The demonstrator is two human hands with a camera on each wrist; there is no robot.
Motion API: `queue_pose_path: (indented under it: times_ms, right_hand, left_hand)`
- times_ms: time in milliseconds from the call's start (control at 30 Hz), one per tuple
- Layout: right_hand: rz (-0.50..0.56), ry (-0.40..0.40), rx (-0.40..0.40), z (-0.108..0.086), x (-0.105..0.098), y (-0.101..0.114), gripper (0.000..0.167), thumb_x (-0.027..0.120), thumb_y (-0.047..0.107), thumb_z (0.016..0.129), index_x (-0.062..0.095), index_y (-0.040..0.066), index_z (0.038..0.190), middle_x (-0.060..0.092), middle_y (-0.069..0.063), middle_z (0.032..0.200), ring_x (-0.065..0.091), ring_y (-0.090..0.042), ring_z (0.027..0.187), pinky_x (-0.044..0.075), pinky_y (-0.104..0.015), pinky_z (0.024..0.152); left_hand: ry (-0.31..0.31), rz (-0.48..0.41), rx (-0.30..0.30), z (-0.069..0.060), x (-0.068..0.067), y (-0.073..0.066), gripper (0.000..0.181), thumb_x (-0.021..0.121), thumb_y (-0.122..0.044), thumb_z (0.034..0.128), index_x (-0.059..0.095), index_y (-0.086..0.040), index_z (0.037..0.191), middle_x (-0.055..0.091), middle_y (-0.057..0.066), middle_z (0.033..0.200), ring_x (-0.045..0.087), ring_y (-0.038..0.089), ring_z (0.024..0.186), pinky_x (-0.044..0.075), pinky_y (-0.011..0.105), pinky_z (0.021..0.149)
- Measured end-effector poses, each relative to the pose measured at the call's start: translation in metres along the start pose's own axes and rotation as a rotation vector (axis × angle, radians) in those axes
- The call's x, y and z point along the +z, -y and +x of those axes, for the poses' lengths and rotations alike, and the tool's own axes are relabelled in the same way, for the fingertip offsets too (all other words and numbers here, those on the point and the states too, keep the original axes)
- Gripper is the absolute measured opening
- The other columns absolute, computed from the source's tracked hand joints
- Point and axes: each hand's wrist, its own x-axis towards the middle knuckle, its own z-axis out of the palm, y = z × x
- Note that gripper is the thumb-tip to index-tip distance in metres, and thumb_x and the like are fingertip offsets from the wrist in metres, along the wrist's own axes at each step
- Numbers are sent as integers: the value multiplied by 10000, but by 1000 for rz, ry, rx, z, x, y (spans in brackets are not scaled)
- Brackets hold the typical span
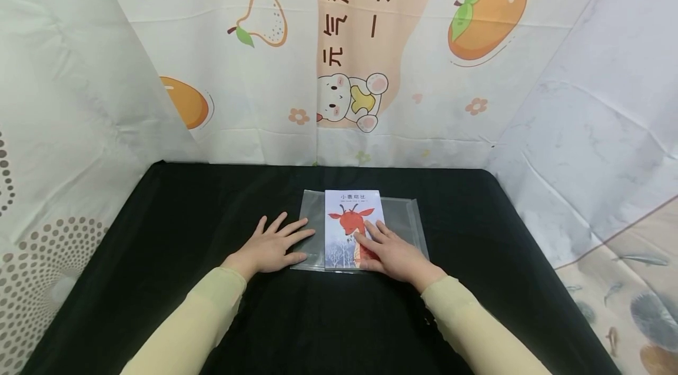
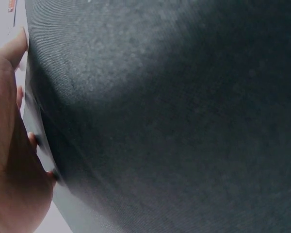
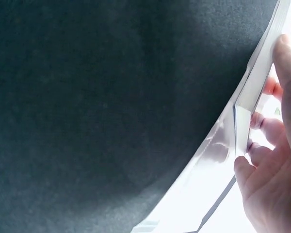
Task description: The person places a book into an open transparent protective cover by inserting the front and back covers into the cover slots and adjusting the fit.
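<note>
A thin book (image 1: 341, 248) with a red deer on its pale cover lies on a clear plastic sleeve (image 1: 402, 219). My left hand (image 1: 270, 249) is spread flat, its fingertips on the sleeve's left side. On the lower right part of the cover rests my right hand (image 1: 394, 255), fingers extended. In the right wrist view, the book's page edges (image 3: 254, 87) show beside the right hand (image 3: 274, 184), with the fingers along its side and top. The left wrist view catches the left hand (image 2: 14, 165) at its edge, fingertips touching down.
A black cloth (image 1: 254, 316) covers the table beneath everything. Behind it hangs a white curtain (image 1: 238, 80) printed with fruit, a cartoon animal and writing. White cloths (image 1: 582, 98) hang at both sides.
</note>
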Motion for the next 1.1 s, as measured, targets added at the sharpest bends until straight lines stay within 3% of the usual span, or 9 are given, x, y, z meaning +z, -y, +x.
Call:
queue_pose_path:
  times_ms: [167, 567, 1100]
  right_hand:
    - [46, 9, 9, 1, 1, -1, 778, 586, 619, 946, 344, 289, 1607, 186, -64, 1711, 93, -382, 1574, 411, -619, 1098]
    - [105, 51, -58, -2, -8, -7, 751, 626, 507, 975, 343, 220, 1609, 132, -100, 1718, 55, -429, 1565, 327, -636, 1150]
    - [148, 64, -88, -9, -13, -20, 760, 669, 500, 946, 380, 233, 1596, 152, -84, 1716, 71, -431, 1563, 320, -675, 1135]
  left_hand:
    - [2, -2, 2, -1, -1, 0, 647, 475, -661, 993, 330, -443, 1586, 170, -129, 1705, 69, 361, 1580, 44, 699, 1199]
    - [10, -15, 7, 0, 1, 2, 647, 475, -649, 999, 330, -428, 1590, 172, -107, 1709, 57, 371, 1579, 28, 702, 1196]
    - [25, -14, 7, -2, -1, 1, 643, 448, -666, 1001, 301, -458, 1591, 136, -146, 1708, 34, 350, 1584, 20, 691, 1202]
